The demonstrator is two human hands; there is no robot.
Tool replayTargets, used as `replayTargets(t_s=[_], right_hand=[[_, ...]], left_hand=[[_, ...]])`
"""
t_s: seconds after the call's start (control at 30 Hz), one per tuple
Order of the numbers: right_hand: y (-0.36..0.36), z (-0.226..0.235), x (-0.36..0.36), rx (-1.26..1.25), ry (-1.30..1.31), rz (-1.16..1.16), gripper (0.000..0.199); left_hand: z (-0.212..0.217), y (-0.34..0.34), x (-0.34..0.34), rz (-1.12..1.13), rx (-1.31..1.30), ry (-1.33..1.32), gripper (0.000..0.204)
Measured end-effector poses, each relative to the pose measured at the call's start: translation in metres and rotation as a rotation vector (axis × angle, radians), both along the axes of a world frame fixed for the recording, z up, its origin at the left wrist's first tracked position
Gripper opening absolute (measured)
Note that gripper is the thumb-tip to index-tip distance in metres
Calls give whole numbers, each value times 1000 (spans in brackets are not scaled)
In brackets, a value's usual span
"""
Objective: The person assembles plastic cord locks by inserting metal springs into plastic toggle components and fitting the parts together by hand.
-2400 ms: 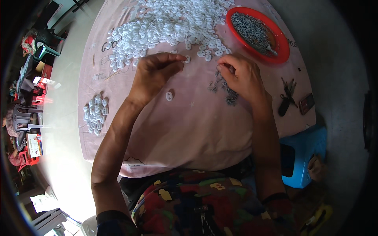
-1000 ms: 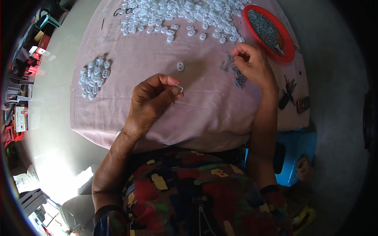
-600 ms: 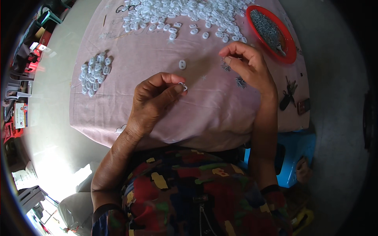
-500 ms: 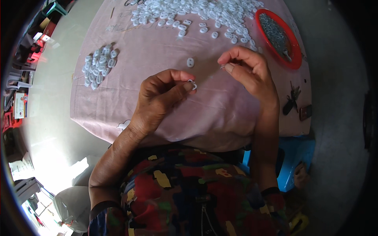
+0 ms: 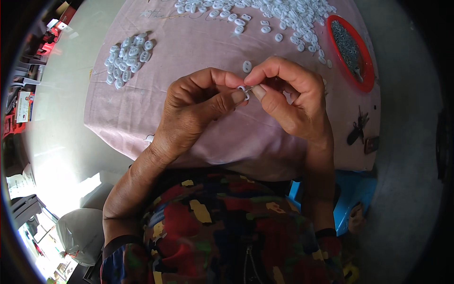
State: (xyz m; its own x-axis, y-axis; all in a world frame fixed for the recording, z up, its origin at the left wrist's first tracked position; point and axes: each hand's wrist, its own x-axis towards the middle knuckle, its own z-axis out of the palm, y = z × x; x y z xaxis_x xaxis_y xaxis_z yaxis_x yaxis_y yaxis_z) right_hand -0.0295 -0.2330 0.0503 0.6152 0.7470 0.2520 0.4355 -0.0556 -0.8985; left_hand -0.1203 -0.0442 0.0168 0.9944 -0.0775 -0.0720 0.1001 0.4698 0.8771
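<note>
My left hand (image 5: 201,106) pinches a small white oval plastic piece (image 5: 246,93) between thumb and forefinger. My right hand (image 5: 292,97) meets it fingertip to fingertip, closed on a small metal spring (image 5: 250,88) that touches the white piece. How far the spring sits inside cannot be made out behind the fingers. Just beyond the fingertips, a single white oval piece with two holes (image 5: 247,66) lies on the pink tablecloth (image 5: 208,52).
A small pile of white oval pieces (image 5: 126,60) lies at the left, and a large heap (image 5: 293,16) spreads at the far side. At the right stand a red plate of small metal springs (image 5: 364,78), a bunch of keys (image 5: 358,128) and a small dark object (image 5: 371,145).
My right hand has moved left and brought the spring to the white piece. My left hand has shifted slightly right in view. The whole table view has shifted a little.
</note>
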Motion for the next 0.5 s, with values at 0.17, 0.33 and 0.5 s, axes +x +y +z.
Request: replayTargets(t_s=[0.17, 0.33, 0.5], right_hand=[[2, -8, -6, 80, 52, -13, 11], [1, -11, -8, 106, 230, -25, 14], [4, -12, -9, 136, 335, -35, 15]], left_hand=[[1, 1, 0, -45, 64, 45, 19], [1, -2, 0, -51, 106, 63, 20], [4, -2, 0, -40, 100, 59, 19]])
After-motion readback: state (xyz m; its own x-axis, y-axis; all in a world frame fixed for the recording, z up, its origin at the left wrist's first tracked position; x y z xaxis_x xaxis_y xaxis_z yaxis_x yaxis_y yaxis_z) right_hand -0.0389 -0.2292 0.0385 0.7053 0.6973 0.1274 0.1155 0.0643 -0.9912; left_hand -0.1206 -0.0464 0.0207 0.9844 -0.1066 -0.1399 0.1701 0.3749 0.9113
